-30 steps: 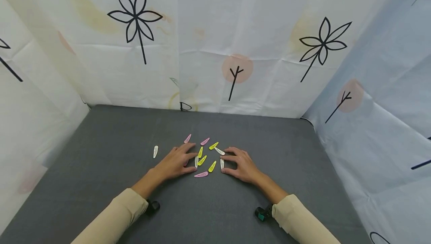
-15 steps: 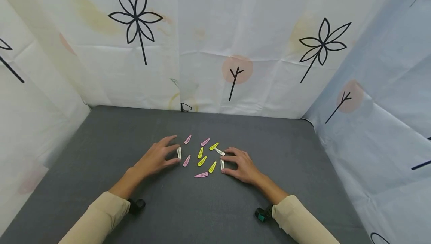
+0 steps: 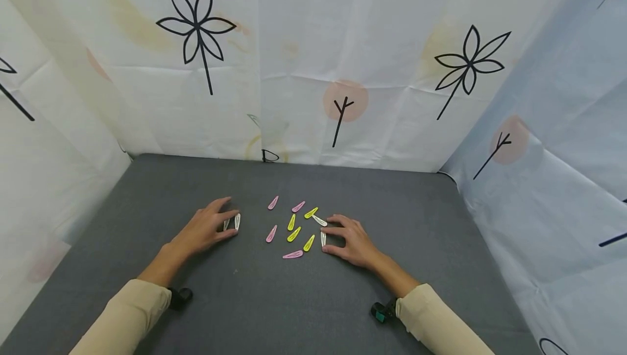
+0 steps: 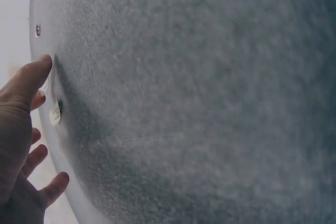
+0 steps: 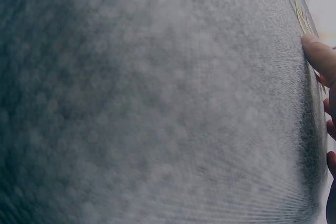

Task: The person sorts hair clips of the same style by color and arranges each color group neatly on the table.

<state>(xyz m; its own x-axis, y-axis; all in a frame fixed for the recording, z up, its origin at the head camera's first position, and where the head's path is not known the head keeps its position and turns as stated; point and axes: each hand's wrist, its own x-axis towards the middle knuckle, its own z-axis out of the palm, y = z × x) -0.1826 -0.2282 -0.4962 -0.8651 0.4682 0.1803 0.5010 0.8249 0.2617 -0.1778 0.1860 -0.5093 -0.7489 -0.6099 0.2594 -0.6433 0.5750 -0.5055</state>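
My left hand (image 3: 203, 230) is over the left part of the grey table, thumb and index finger pinching a white hair clip (image 3: 237, 222) by its two ends. Just behind that clip, within the curve of the fingers, lies a second white hair clip (image 4: 55, 113). To the right of the clip group, my right hand (image 3: 351, 242) rests low with another white hair clip (image 3: 323, 239) between thumb and index fingertips. One more white clip (image 3: 320, 220) lies by its fingers, touching a yellow clip (image 3: 311, 213). In the right wrist view the thumb (image 5: 317, 53) shows at the right edge.
Several yellow clips (image 3: 294, 234) and pink clips (image 3: 271, 233) lie scattered between the hands on the grey table (image 3: 284, 311). White patterned cloth (image 3: 303, 34) hangs behind the table and along both sides.
My left hand has moved left from the clip group, bringing a white clip with it beside the one lying apart there. The right hand has stayed in place.
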